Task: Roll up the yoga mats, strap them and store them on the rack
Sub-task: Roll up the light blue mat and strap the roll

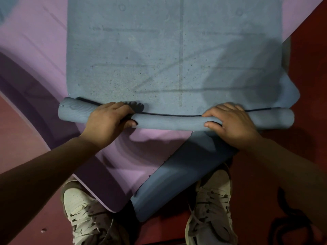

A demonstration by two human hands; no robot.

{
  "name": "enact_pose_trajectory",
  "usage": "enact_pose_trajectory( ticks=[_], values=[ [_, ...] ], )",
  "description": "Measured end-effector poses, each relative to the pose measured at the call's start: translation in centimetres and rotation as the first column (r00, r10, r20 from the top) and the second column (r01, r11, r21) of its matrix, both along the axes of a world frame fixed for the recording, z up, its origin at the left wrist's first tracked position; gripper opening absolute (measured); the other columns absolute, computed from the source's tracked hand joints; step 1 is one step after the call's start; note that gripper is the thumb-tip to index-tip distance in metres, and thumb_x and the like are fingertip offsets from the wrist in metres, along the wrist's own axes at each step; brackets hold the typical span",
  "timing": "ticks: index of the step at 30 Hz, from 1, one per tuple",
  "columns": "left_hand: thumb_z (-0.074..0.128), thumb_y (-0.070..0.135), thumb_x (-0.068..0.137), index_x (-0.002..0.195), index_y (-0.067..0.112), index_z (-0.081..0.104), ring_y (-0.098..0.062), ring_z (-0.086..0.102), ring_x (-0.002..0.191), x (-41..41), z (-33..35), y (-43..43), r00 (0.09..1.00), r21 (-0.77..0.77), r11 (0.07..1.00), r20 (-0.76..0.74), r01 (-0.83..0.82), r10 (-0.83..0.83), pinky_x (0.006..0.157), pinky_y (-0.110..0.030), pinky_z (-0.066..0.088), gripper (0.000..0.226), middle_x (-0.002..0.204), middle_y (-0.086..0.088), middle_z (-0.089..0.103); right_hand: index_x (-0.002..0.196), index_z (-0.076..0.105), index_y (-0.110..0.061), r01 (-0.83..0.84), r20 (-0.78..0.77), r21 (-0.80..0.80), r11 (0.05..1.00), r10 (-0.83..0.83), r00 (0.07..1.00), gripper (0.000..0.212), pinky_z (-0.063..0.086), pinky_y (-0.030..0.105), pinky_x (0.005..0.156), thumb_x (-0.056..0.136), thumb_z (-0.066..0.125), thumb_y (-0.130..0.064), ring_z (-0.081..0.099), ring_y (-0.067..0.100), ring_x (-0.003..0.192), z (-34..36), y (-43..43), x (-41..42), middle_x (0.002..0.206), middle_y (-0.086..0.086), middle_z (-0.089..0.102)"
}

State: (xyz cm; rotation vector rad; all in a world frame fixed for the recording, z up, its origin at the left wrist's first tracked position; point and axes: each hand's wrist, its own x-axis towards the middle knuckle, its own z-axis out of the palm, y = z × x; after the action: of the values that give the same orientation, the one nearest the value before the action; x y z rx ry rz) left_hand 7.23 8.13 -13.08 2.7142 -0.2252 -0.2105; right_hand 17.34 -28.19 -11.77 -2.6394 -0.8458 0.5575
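Rolling stage, early. The blue-grey foam yoga mat (pixel 177 59) lies flat on top of a pink foam mat (pixel 35 41), with only its near end wound into a thin roll (pixel 168 122). That roll runs left to right just ahead of the person's pale lace-up sneakers (pixel 83 214). Most of the mat's length ahead is unrolled.

Left hand (pixel 110 119): fingers curled over the top of the roll, thumb tucked on the near face, so it grips. It sits left of centre.

Right hand (pixel 230 124): same hold, with fingers draped over the crest and thumb pressed on the near side. It sits right of centre.

The roll sags slightly between the hands, and the left end looks a bit fatter and angled away, so my read is that it's going slightly skewed.

A dark thin line runs along the seam where the roll meets the flat part. Can't tell whether it's a cord or a shadow.

A second blue mat (pixel 180 174) lies diagonally under the roll, between the feet, on the red floor (pixel 309 68). No rack in view.

Next move, as I judge it:
- Push the roll forward with both palms evenly.
- Keep it tight and square the left end to the mat edge before the skew builds up.

Strapping and racking come well after that, and the other mats are not yet rolled.
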Motion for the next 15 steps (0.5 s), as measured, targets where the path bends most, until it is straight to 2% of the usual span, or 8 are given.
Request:
enact_pose_trajectory(
  ticks=[4, 7, 12, 15],
  values=[
    [0.05, 0.059, 0.086, 0.1, 0.017, 0.07, -0.03, 0.06, 0.088, 0.9, -0.6, 0.4, 0.998, -0.036, 0.999, -0.055, -0.017, 0.016, 0.074, -0.04, 0.047, 0.048, 0.096, 0.0, 0.06, 0.108, 0.07, -0.02, -0.002, 0.162, -0.003, 1.0, 0.002, 0.987, 0.035, 0.047, 0.041, 0.08, 0.088, 0.049, -0.039, 0.056, 0.029, 0.095, -0.1, 0.8, -1.0, 0.101, 0.001, 0.062],
    [0.049, 0.06, 0.085, 0.097, 0.014, 0.072, -0.03, 0.054, 0.088, 1.2, -0.9, 0.5, 0.998, -0.022, 0.999, -0.052, -0.044, 0.042, 0.074, -0.042, 0.045, 0.052, 0.096, -0.004, 0.059, 0.114, 0.066, -0.019, -0.002, 0.283, -0.016, 1.0, 0.007, 0.959, 0.029, 0.048, 0.041, 0.081, 0.089, 0.056, -0.028, 0.057, 0.029, 0.093, -0.4, 0.9, -2.5, 0.102, 0.002, 0.062],
    [0.033, 0.072, 0.09, 0.101, 0.017, 0.072, -0.031, 0.056, 0.087, 1.7, -0.7, 0.4, 0.998, -0.016, 0.999, -0.057, -0.033, 0.032, 0.076, -0.043, 0.044, 0.069, 0.094, -0.004, 0.063, 0.117, 0.067, -0.018, -0.02, 0.225, -0.013, 1.0, 0.023, 0.974, 0.047, 0.039, 0.039, 0.088, 0.074, 0.07, -0.036, 0.052, 0.025, 0.103, -0.6, 0.2, -3.0, 0.111, 0.003, 0.06],
    [0.044, 0.065, 0.089, 0.106, 0.019, 0.068, -0.03, 0.057, 0.087, 1.6, -0.4, 0.1, 0.998, 0.001, 0.998, 0.011, -0.059, 0.059, 0.078, -0.041, 0.04, 0.055, 0.094, -0.001, 0.064, 0.117, 0.069, -0.022, 0.025, 0.152, 0.013, 1.0, -0.027, 0.988, 0.041, 0.037, 0.036, 0.087, 0.081, 0.061, -0.039, 0.051, 0.023, 0.1, -0.5, 0.5, -1.8, 0.106, -0.001, 0.062]
  ],
)
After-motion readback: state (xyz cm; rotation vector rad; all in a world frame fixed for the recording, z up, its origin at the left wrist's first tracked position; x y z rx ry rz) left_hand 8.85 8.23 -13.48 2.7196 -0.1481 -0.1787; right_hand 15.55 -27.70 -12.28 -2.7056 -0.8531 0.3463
